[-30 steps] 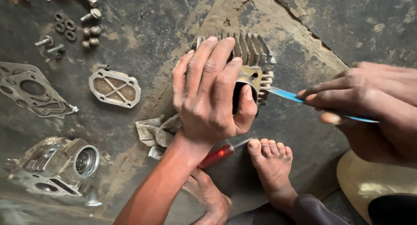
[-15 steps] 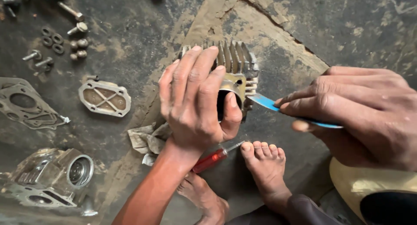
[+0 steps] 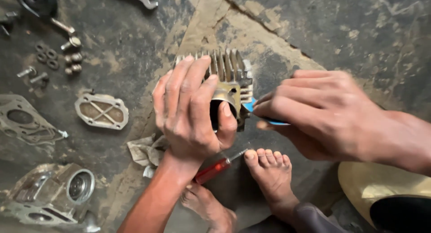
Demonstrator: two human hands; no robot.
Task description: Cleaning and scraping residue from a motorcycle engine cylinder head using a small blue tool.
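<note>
a red-handled screwdriver (image 3: 215,169) is seen nearest, beside the bare feet. the finned cylinder (image 3: 231,87) is gripped by the left hand (image 3: 191,111) on the dirty floor (image 3: 314,31), thumb at the bore. a blue blade (image 3: 251,108) is pinched in the right hand (image 3: 323,114); judged best kept flat against the mating face, with light strokes. beyond lie a cover plate (image 3: 101,110) and bolts (image 3: 72,57)

Finned metal cylinder (image 3: 226,82) on its side, thin blue blade (image 3: 249,106) against its face
</note>
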